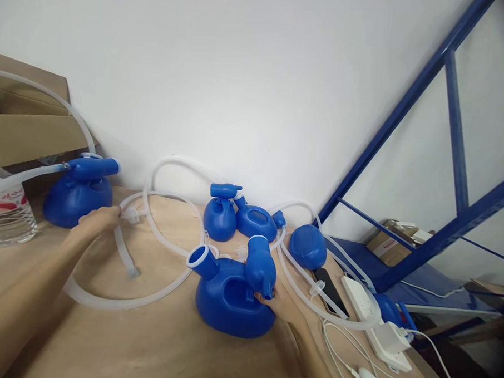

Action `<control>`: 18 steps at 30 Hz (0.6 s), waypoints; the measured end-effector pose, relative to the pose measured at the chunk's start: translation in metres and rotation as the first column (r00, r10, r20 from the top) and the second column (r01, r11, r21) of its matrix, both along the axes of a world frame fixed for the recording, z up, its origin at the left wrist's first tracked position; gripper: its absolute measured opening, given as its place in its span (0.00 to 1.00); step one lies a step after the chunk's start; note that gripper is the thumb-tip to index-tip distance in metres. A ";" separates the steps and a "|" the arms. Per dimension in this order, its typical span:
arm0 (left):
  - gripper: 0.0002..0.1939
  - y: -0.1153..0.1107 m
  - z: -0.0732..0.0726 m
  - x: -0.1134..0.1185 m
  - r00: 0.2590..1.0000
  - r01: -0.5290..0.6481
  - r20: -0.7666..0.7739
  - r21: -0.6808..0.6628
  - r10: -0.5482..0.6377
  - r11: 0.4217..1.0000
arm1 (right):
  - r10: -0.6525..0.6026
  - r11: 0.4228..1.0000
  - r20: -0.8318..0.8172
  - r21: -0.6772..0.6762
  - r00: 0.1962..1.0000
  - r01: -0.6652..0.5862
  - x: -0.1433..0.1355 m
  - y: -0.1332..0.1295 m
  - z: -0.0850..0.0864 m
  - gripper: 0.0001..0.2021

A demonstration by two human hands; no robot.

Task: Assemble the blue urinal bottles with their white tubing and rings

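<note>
Near the front of the table stands a blue plastic urinal bottle (230, 316) with a handle opening and an open, white-rimmed neck tilted up to the left. A blue funnel-like head piece (260, 262) is at its upper right. My right hand (281, 306) is closed at the bottle's right side, just under the head piece; some fingers are hidden behind it. On the left, my left hand (102, 218) pinches a clear tube (124, 253) beside a translucent cap (130, 215). A longer clear hose (125, 303) loops across the table between my hands.
More blue urinal bottles stand at the left (78, 199), by the wall (220, 220) and at the right (308, 247). A water bottle (9, 212) and cardboard box (24, 137) stand left. A phone (331, 293), power strip (362, 302) and cables lie right, beside a blue metal frame (388, 125).
</note>
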State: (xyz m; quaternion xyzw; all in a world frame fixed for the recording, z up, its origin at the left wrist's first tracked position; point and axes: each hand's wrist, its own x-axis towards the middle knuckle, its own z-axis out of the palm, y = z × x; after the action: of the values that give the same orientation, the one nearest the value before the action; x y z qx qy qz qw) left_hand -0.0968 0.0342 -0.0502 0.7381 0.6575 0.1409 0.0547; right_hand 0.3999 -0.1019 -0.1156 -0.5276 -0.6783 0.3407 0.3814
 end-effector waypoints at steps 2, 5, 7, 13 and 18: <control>0.29 0.000 0.009 -0.002 0.998 -0.058 0.033 -0.033 0.059 0.998 | -0.011 1.000 -0.007 -0.006 1.000 0.011 0.002 -0.001 -0.001 0.25; 0.22 -0.003 0.034 0.004 0.994 -0.035 0.102 -0.056 0.040 0.998 | -0.009 1.000 -0.001 -0.002 1.000 0.009 0.001 -0.002 0.001 0.26; 0.20 -0.011 0.052 0.015 0.983 0.067 0.174 -0.066 -0.055 0.996 | 0.004 1.000 0.011 -0.012 1.000 -0.004 0.001 -0.003 0.003 0.24; 0.23 -0.045 0.075 0.074 0.823 0.531 0.295 -0.098 -0.485 0.842 | 0.021 1.000 0.026 -0.022 0.999 -0.020 0.000 -0.002 0.006 0.26; 0.25 -0.058 0.069 0.111 0.797 0.603 0.174 -0.188 -0.578 0.775 | 0.007 1.000 0.027 0.001 1.000 -0.007 -0.002 -0.003 0.007 0.30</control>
State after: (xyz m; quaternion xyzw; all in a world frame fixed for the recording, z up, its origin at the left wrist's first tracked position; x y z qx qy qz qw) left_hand 0.0141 -0.0241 0.0188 0.8868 0.4002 0.0773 0.2177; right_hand 0.3975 -0.1047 -0.1086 -0.5295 -0.6854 0.3346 0.3714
